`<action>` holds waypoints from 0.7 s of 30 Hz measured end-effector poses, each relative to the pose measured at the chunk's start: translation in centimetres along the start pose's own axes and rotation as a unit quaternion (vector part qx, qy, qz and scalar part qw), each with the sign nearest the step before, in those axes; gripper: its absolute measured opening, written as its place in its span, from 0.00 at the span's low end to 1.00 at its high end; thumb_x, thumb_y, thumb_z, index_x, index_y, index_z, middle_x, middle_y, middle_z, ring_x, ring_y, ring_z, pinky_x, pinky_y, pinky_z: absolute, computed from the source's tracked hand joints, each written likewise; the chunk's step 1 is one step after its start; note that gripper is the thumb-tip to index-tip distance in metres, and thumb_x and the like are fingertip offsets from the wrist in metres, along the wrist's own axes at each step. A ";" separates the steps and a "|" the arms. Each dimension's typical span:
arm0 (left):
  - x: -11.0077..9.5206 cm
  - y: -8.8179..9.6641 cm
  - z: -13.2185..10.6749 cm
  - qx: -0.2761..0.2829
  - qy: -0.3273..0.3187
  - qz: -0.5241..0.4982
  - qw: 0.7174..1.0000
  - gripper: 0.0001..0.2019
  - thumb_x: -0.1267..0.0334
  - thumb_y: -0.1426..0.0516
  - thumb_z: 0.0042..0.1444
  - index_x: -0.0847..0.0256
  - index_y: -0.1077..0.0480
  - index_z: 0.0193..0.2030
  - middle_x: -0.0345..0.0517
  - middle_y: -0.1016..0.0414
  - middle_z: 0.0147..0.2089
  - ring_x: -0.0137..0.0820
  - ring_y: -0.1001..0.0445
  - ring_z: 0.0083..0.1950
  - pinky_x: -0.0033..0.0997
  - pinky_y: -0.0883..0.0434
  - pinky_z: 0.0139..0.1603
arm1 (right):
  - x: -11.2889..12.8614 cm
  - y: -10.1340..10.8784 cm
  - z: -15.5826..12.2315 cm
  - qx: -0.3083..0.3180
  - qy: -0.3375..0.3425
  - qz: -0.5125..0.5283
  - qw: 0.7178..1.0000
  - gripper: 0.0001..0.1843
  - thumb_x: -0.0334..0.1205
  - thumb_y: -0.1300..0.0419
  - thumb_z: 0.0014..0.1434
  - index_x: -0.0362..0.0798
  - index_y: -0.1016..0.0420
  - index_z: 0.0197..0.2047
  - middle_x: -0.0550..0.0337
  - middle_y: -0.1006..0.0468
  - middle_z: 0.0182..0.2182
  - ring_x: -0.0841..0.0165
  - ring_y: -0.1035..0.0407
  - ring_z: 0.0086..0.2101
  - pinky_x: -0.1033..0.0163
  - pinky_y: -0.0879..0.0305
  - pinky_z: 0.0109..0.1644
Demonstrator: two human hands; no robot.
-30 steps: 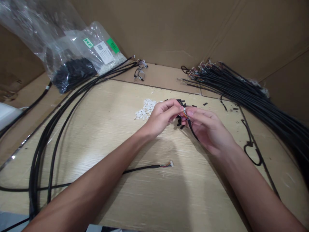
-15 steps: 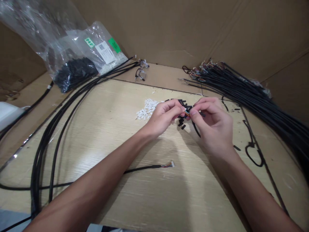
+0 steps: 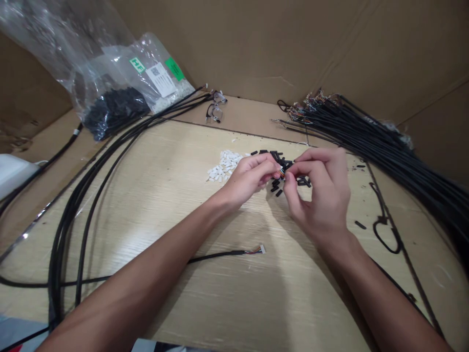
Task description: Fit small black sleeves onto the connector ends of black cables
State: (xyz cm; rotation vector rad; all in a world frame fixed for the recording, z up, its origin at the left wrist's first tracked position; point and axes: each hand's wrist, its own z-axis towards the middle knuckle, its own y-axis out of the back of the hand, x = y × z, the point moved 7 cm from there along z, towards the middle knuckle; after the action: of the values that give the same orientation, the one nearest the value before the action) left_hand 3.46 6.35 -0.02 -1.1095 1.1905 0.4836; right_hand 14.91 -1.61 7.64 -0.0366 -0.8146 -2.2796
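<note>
Above the pile of black pieces, my left hand (image 3: 252, 173) pinches the end of a short bundle of coloured wires (image 3: 282, 172); whatever sits inside its fingertips is hidden. From the other side my right hand (image 3: 320, 188) holds the same wires between thumb and index finger, its other fingers curled loosely. Small black plastic pieces (image 3: 276, 188) lie scattered under and around the fingertips. Just left of them is a heap of small white connector pieces (image 3: 224, 166). Nearer me, a black cable end (image 3: 234, 253) with coloured wires and a white connector (image 3: 262, 249) lies on the board.
A thick bundle of black cables (image 3: 381, 142) with bare wire ends runs along the right. Several black cables (image 3: 88, 195) curve down the left. Clear plastic bags (image 3: 120, 83) of parts and safety glasses (image 3: 214, 112) sit at the back. A black loop (image 3: 386, 237) lies right.
My right hand has shifted slightly left, its fingers closing nearer to the wires. The black cable below its fingers no longer shows there. My left hand stays nearly still.
</note>
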 end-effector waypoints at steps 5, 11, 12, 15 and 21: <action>0.2 0.1 -0.1 0.011 0.021 -0.003 1.000 0.11 0.57 0.34 0.52 0.59 0.30 0.32 0.37 0.32 0.29 0.22 0.45 0.27 0.27 0.53 0.27 | 0.6 0.0 -0.1 -0.001 0.021 -0.028 0.999 0.13 0.27 0.37 0.72 0.58 0.26 0.49 0.53 0.21 0.46 0.57 0.22 0.46 0.52 0.24 0.44; 0.1 0.0 -0.2 0.019 0.032 -0.026 0.999 0.10 0.59 0.34 0.51 0.59 0.30 0.32 0.36 0.34 0.28 0.22 0.44 0.27 0.26 0.51 0.26 | 1.2 0.1 -0.1 0.003 0.050 -0.051 0.997 0.15 0.25 0.37 0.72 0.57 0.27 0.51 0.52 0.18 0.46 0.57 0.20 0.46 0.51 0.22 0.45; 0.1 0.0 -0.2 0.018 0.032 -0.033 0.999 0.10 0.59 0.34 0.51 0.59 0.30 0.32 0.36 0.34 0.28 0.22 0.44 0.27 0.25 0.51 0.26 | 1.2 0.1 -0.1 0.005 0.049 -0.054 0.997 0.15 0.26 0.37 0.72 0.57 0.27 0.52 0.52 0.18 0.47 0.57 0.20 0.46 0.50 0.22 0.45; 0.0 -0.2 -0.2 0.021 0.032 -0.050 0.998 0.11 0.60 0.33 0.52 0.59 0.31 0.32 0.36 0.35 0.28 0.22 0.44 0.27 0.23 0.50 0.26 | 1.2 0.0 -0.2 0.008 0.049 -0.054 0.997 0.14 0.26 0.36 0.72 0.57 0.25 0.53 0.51 0.17 0.47 0.57 0.20 0.46 0.50 0.22 0.45; 0.0 -0.3 -0.2 0.018 0.035 -0.052 0.998 0.10 0.62 0.34 0.52 0.59 0.32 0.31 0.36 0.37 0.27 0.22 0.45 0.27 0.22 0.50 0.26 | 0.9 -0.1 -0.6 0.015 0.032 -0.047 0.998 0.12 0.30 0.38 0.75 0.58 0.20 0.53 0.52 0.16 0.50 0.56 0.20 0.47 0.48 0.22 0.49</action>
State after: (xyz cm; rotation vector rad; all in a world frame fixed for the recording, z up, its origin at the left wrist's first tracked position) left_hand 3.54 6.03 0.12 -1.1587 1.1917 0.3450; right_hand 14.33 -2.41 7.37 0.0888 -0.8329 -2.3436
